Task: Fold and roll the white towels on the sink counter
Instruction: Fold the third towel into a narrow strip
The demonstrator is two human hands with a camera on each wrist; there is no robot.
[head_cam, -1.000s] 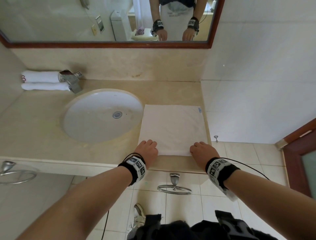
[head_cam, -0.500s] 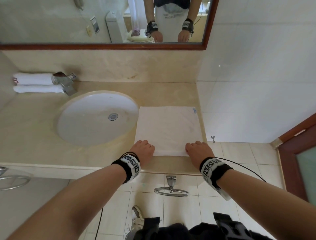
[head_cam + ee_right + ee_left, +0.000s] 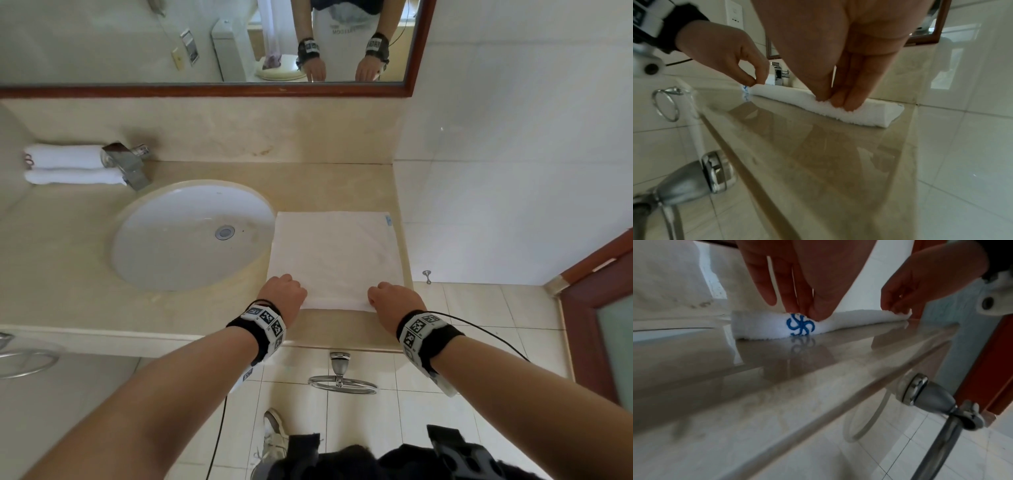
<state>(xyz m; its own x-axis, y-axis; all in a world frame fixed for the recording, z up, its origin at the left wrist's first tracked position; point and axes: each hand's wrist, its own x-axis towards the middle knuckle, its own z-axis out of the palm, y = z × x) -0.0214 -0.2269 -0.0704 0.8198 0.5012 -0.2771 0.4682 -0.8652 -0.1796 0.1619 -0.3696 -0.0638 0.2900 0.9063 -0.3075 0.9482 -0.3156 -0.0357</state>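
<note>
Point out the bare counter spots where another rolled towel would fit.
Bare counter lies left of the sink, in front of the two rolled towels. Another strip runs behind the sink and flat towel, along the backsplash. The right end is crowded: the flat towel fills it, with the left hand and right hand pinching its near edge.

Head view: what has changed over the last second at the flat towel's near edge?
Little: both hands, left and right, stayed at the flat towel's near edge, pinching it, fingers tucking slightly under. The towel, the rolled towels by the faucet and the sink have not moved.
</note>
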